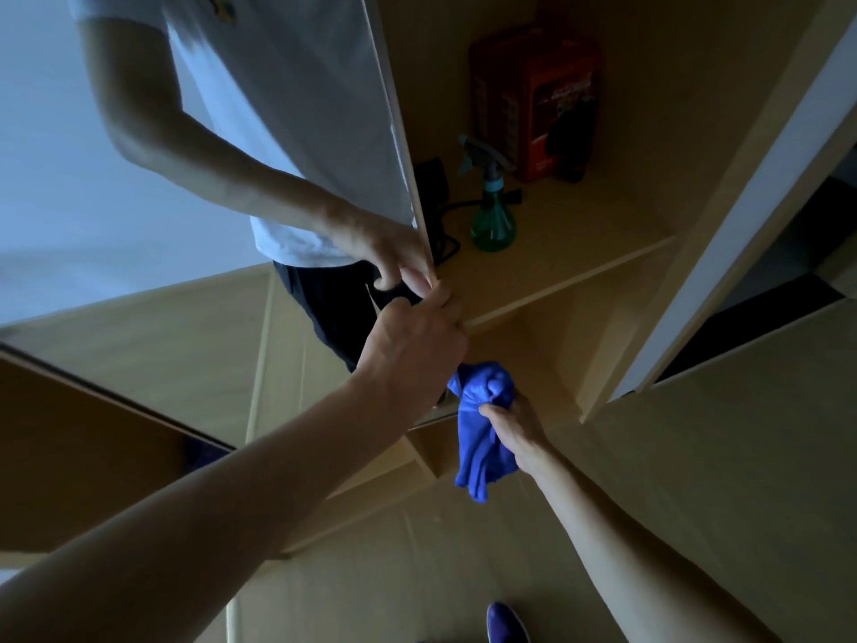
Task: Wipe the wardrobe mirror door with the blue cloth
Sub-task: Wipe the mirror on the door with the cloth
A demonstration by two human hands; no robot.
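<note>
The wardrobe mirror door [139, 215] fills the left half of the view and reflects a person in a white shirt and the wooden floor. My left hand [417, 336] grips the door's right edge, its fingers curled round the thin frame. Just below it, my right hand [514, 424] holds the bunched blue cloth [482, 438], which hangs down in front of the open wardrobe, apart from the glass.
Inside the wardrobe, a wooden shelf [579, 252] carries a green spray bottle [492, 215], a red box [538, 109] and a black cable [440, 211]. A white door edge [751, 215] stands at the right. A blue shoe [505, 624] shows at the bottom.
</note>
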